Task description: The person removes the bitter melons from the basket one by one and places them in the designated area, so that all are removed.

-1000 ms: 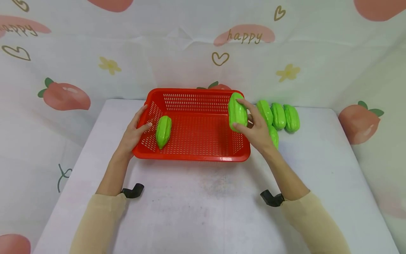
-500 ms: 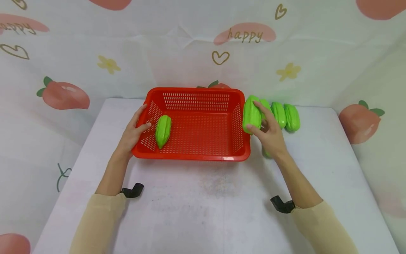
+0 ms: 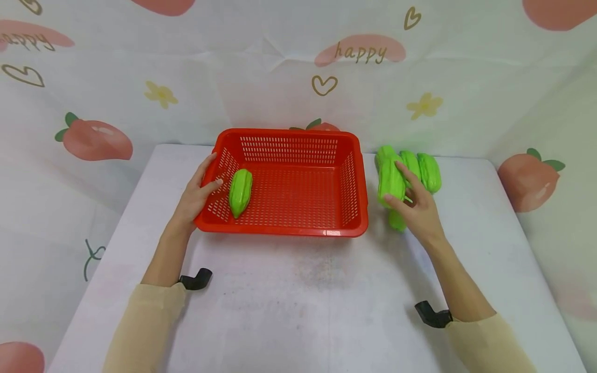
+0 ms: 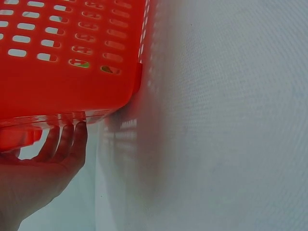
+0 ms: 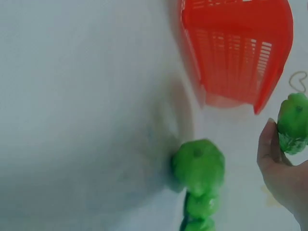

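Observation:
A red plastic basket with slotted walls stands on the white table, a green star fruit lying in its left part. My left hand grips the basket's left rim, thumb over the edge; in the left wrist view its fingers press the outer wall. To the right of the basket, my right hand holds another green star fruit between thumb and fingers. In the right wrist view this held star fruit is raised above the others, and it partly hides them in the head view.
More green star fruits lie at the table's back right, with one nearer star fruit in front of them. A patterned cloth hangs behind the table.
My right hand has moved the held star fruit right, from over the basket's right side to above the star fruits on the table. The left hand and basket have stayed put.

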`<state>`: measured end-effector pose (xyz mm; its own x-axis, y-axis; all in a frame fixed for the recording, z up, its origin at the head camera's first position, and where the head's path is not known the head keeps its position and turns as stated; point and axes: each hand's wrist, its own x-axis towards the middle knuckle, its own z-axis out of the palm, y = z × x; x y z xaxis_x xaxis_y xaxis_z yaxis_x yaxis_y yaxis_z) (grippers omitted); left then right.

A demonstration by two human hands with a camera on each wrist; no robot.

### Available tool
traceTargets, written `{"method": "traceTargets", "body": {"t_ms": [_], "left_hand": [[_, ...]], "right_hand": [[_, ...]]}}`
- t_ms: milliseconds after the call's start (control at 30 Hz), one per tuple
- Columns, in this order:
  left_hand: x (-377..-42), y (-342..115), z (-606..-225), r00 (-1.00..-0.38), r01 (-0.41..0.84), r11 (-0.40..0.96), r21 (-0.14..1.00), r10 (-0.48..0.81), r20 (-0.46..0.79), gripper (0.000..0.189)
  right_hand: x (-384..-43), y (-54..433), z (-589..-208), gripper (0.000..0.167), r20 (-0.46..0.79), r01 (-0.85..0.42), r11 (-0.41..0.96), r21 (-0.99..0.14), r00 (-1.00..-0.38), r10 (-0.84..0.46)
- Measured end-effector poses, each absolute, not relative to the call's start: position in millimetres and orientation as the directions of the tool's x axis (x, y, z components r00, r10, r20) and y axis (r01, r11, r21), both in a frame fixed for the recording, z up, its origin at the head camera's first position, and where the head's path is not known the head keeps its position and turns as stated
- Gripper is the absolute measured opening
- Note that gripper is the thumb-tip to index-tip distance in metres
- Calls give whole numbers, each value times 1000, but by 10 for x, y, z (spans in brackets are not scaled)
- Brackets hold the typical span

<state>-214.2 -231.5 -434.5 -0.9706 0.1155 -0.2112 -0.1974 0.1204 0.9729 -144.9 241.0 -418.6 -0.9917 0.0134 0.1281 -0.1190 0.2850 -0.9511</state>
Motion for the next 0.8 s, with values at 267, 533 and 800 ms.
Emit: {"method": "traceTargets", "body": {"t_ms": [267,533,800], "left_hand": [[-2141,-2320,-4347,-972,-194,127,973,113,-208,63],[-2149,-2308,-4338,-972,-187,133,973,118,-203,62],[-2139,-2306,-4338,-972,-192,139,972,113,-208,62]], "right_hand": [[-1354,2597,-4265,72,136,-123,305,-944,-991,20],[-1220,2787,-4302,72,133,-119,324,-938,-991,22],[-1116,2962,-4381,72,114,-97,424,-900,-993,13]]}}
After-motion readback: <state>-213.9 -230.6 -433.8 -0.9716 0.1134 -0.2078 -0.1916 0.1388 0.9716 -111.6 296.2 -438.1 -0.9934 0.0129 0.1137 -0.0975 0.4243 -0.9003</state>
